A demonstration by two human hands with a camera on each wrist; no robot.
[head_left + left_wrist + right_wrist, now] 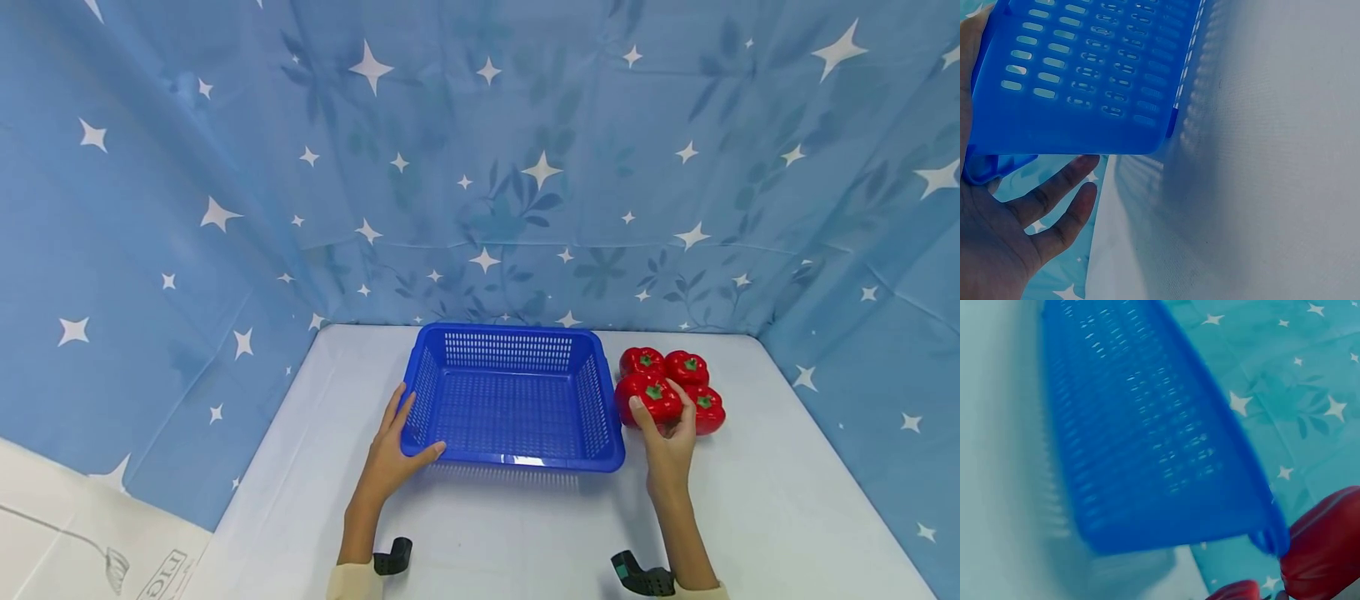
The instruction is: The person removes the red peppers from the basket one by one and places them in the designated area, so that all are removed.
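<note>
A blue plastic basket (510, 408) with slotted walls stands on the white table. My left hand (390, 458) holds its front left corner, with the thumb on the front rim and the fingers along the left side. In the left wrist view, two fingers of this hand (997, 231) stretch out past the basket (1072, 125). Just outside the basket's right wall, my right hand (671, 442) grips a red bell pepper (637, 398) with a green stem. The right wrist view catches part of that pepper (1322, 550) beside the basket rim (1235, 419); the hand is out of frame there.
More red bell peppers, one at the back left (640, 360), one at the back right (686, 367) and one at the front right (707, 410), sit close together around the held one. A blue star-patterned curtain (480, 167) borders the table (510, 533) behind and at both sides.
</note>
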